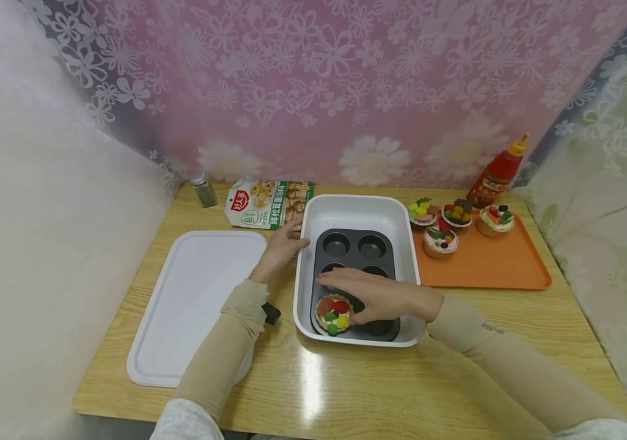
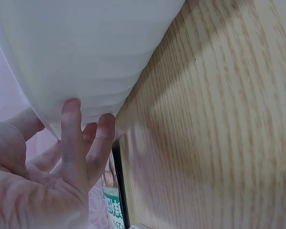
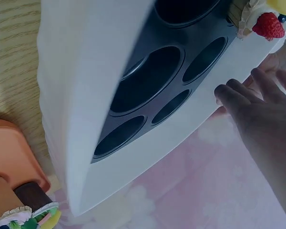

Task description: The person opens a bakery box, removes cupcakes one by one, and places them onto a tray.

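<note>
A dark muffin pan (image 1: 354,244) lies inside a white rectangular bin (image 1: 360,205). In the pan's front left cup sits a fruit tart (image 1: 333,313), topped with red, green and yellow pieces. My right hand (image 1: 371,294) hovers over the pan, fingers extended, the thumb close to the tart's right edge. The right wrist view shows those fingers (image 3: 250,93) spread apart with nothing between them. At the bin's left side, my left hand (image 1: 283,247) grips the wall, with the thumb at the rim and fingertips (image 2: 72,112) against the outside.
On an orange tray (image 1: 489,269) to the right stand several fruit-topped cupcakes (image 1: 441,242). A red sauce bottle (image 1: 496,174) is behind them. A white tray (image 1: 198,305) lies on the left. A food packet (image 1: 269,203) and a spice jar (image 1: 203,189) are at the back.
</note>
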`<state>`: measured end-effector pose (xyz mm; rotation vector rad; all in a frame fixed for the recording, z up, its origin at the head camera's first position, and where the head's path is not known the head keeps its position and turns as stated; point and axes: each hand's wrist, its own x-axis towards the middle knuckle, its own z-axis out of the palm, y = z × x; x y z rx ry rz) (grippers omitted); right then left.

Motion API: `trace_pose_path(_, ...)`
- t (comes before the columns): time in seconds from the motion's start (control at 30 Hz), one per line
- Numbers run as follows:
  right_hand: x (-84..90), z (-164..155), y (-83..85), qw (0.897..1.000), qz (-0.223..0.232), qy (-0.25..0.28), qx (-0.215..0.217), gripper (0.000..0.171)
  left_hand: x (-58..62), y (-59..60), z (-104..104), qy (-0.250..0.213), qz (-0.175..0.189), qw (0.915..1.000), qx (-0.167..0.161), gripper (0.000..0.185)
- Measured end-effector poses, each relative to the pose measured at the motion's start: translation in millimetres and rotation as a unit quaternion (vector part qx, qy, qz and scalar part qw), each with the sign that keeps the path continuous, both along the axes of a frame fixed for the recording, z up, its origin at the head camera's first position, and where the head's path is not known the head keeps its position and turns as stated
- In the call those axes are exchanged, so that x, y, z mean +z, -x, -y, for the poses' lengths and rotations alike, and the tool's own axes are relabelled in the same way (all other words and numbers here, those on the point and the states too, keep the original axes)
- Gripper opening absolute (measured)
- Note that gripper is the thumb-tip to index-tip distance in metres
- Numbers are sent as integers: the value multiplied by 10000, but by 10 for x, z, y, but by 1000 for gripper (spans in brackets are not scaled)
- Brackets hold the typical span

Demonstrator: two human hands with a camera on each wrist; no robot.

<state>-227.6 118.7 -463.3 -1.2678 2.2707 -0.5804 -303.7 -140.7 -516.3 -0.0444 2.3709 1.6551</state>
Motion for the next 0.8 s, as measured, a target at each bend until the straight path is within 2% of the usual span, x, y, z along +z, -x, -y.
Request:
trace_pose_path(0.1, -25, 29, -25, 9999, 91, -32, 143, 102, -3, 1, 2, -28, -7, 10000, -13, 63)
trace_pose_path(0.27, -80, 57, -64, 9995, -60, -171, 257, 104, -3, -4, 3, -87, -40, 9999, -44, 63)
trace_pose_path(0.5, -97, 89, -131, 9988, -259, -373, 162, 94, -9, 10, -2, -147, 11, 9999, 3, 63)
trace_pose_path(0.8, -148, 130, -210, 9980, -517, -342, 76, 86, -10, 10, -9, -108, -50, 9999, 2, 63)
